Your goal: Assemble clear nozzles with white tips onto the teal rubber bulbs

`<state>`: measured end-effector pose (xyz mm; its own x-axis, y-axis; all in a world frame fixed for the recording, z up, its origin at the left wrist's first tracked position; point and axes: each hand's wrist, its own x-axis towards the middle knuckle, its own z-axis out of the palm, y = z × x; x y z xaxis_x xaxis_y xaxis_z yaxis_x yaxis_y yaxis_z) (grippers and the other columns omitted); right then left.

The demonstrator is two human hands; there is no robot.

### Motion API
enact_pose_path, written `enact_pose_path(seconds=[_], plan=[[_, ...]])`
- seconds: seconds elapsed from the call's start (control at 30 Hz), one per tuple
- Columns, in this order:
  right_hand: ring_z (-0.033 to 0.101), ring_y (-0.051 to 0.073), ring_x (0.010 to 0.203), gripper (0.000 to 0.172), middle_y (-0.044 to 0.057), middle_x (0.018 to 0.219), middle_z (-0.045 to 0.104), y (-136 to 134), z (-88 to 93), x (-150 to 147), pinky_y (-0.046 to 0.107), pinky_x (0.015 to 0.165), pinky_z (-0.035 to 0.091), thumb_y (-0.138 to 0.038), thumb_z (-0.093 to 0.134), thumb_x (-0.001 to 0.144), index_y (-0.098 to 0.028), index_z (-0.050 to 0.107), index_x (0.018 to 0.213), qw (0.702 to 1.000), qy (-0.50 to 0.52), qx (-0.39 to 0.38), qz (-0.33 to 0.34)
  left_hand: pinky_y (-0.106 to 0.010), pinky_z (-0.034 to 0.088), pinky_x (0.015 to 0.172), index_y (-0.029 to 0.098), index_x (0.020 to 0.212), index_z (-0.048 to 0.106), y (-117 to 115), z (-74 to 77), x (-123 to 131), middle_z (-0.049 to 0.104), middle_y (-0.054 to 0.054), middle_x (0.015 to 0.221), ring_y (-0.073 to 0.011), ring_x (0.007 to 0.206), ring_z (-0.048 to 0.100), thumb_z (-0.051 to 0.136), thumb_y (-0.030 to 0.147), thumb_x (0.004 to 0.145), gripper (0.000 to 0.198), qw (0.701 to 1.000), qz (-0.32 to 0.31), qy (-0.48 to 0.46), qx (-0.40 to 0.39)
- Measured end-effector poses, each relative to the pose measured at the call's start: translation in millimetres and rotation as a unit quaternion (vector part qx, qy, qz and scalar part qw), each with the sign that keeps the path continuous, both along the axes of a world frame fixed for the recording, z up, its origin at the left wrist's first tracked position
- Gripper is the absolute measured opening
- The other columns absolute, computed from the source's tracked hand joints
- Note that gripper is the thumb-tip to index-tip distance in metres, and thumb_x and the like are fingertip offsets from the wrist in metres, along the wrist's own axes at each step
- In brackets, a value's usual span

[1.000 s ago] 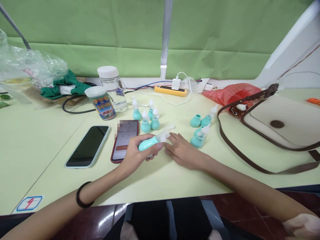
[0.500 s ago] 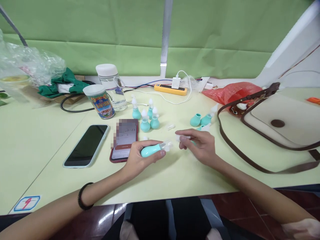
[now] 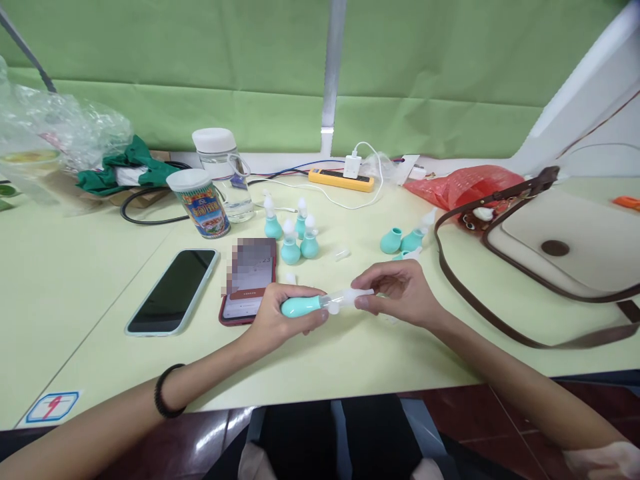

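Observation:
My left hand (image 3: 278,317) is wrapped round a teal squeeze bulb (image 3: 301,307), which lies sideways with a clear tube (image 3: 329,301) in its mouth. Between the fingertips of my right hand (image 3: 395,293) is a whitish pointed nozzle (image 3: 356,296), its wide end meeting the tube and its tip pointing right. Whether the two are firmly joined I cannot tell. Beyond my left hand stand several teal bulbs (image 3: 291,251) with white tips upright. Past my right hand are an open-mouthed teal bulb (image 3: 391,240) and a bulb with a nozzle (image 3: 413,239). A small clear tube (image 3: 342,254) lies between these groups.
On the left lie a black-screened phone (image 3: 173,291) and a red-cased phone (image 3: 249,280). Behind them stand a printed can (image 3: 205,207) and a water bottle (image 3: 220,157). A yellow power strip (image 3: 341,180) lies at the back. A cream handbag (image 3: 575,233) with its strap occupies the right side.
My right hand has brought the nozzle left against the clear tube on the bulb. My left hand has stayed almost in place, still holding the bulb.

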<state>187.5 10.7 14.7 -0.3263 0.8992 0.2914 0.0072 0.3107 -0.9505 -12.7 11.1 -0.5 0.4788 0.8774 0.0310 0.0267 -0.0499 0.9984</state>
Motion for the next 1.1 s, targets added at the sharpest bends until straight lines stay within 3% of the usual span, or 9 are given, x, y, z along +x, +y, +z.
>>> enact_pose_path(seconds=[0.07, 0.17, 0.27, 0.4, 0.77, 0.87, 0.97, 1.03, 1.1], plan=[[0.05, 0.006, 0.044, 0.016, 0.0, 0.056, 0.06, 1, 0.8, 1, 0.018, 0.036, 0.04, -0.009, 0.07, 0.056, -0.014, 0.066, 0.071, 1.0, -0.016, 0.017, -0.009, -0.019, 0.036, 0.04, 0.01, 0.076, 0.064, 1, -1.3, -1, 0.053, 0.0, 0.05, -0.0069, 0.042, 0.044, 0.065, 0.027, 0.063, 0.021, 1.0, 0.003, 0.008, 0.007], [0.049, 0.006, 0.04, 0.014, 0.0, 0.053, 0.06, 2, 3.5, 3, 0.017, 0.032, 0.039, -0.007, 0.068, 0.057, -0.014, 0.067, 0.069, 0.999, -0.013, 0.013, 0.031, -0.018, 0.036, 0.038, 0.01, 0.075, 0.065, 2, -1.2, -2, 0.053, 0.001, 0.048, -0.0063, 0.041, 0.043, 0.065, 0.026, 0.063, 0.021, 0.999, 0.004, 0.034, 0.03], [0.049, 0.006, 0.038, 0.012, 0.0, 0.052, 0.059, 4, 5.8, 5, 0.017, 0.032, 0.04, -0.005, 0.067, 0.057, -0.013, 0.067, 0.066, 0.997, -0.011, -0.013, 0.078, -0.017, 0.039, 0.043, 0.011, 0.074, 0.066, 3, 1.6, -1, 0.061, -0.001, 0.058, -0.0073, 0.046, 0.049, 0.066, 0.024, 0.061, 0.018, 0.994, 0.015, 0.067, 0.088], [0.046, 0.004, 0.036, 0.008, 0.001, 0.052, 0.059, 5, 6.3, 6, 0.016, 0.03, 0.038, -0.005, 0.066, 0.059, -0.011, 0.066, 0.064, 0.995, -0.034, -0.042, 0.089, -0.017, 0.042, 0.049, 0.01, 0.072, 0.066, 4, 4.7, 0, 0.064, -0.003, 0.066, -0.0104, 0.056, 0.054, 0.064, 0.022, 0.062, 0.016, 0.982, 0.009, 0.108, 0.152], [0.056, 0.009, 0.041, 0.007, 0.001, 0.053, 0.06, 2, 0.7, -2, 0.02, 0.038, 0.048, -0.006, 0.066, 0.059, -0.011, 0.061, 0.06, 0.991, 0.031, -0.075, 0.103, -0.02, 0.038, 0.048, 0.009, 0.073, 0.064, 1, 8.4, 0, 0.06, -0.003, 0.063, -0.0106, 0.054, 0.05, 0.061, 0.024, 0.066, 0.017, 0.979, -0.016, 0.115, 0.169], [0.053, 0.007, 0.038, 0.009, -0.002, 0.051, 0.058, 1, 1.5, -4, 0.017, 0.035, 0.044, -0.006, 0.066, 0.059, -0.012, 0.06, 0.062, 0.994, 0.071, -0.041, 0.074, -0.02, 0.039, 0.05, 0.011, 0.078, 0.063, 0, 12.6, 2, 0.059, -0.003, 0.067, -0.0107, 0.057, 0.05, 0.06, 0.027, 0.068, 0.019, 0.983, -0.02, 0.097, 0.152], [0.051, 0.007, 0.039, 0.018, -0.003, 0.053, 0.056, 0, 1.6, -6, 0.018, 0.035, 0.043, -0.01, 0.065, 0.061, -0.015, 0.06, 0.078, 0.997, 0.078, 0.016, 0.006, -0.023, 0.041, 0.059, 0.014, 0.079, 0.062, 3, 19.5, 3, 0.053, -0.003, 0.075, -0.0121, 0.067, 0.049, 0.056, 0.029, 0.072, 0.017, 0.974, -0.012, 0.094, 0.207], [0.052, 0.008, 0.044, 0.028, -0.002, 0.056, 0.057, 0, -0.5, -7, 0.02, 0.039, 0.044, -0.014, 0.063, 0.066, -0.016, 0.056, 0.093, 0.996, 0.046, 0.058, -0.039, -0.025, 0.039, 0.066, 0.015, 0.079, 0.06, 8, 24.0, 2, 0.048, -0.003, 0.077, -0.0129, 0.073, 0.047, 0.05, 0.03, 0.077, 0.018, 0.959, 0.023, 0.113, 0.257], [0.054, 0.009, 0.049, 0.028, 0.0, 0.059, 0.058, 1, -4.6, -8, 0.022, 0.045, 0.046, -0.016, 0.061, 0.068, -0.014, 0.054, 0.095, 0.988, -0.028, 0.129, -0.08, -0.026, 0.038, 0.067, 0.015, 0.082, 0.057, 14, 27.2, 1, 0.044, -0.002, 0.076, -0.0129, 0.073, 0.044, 0.042, 0.03, 0.082, 0.021, 0.941, 0.068, 0.15, 0.296]])
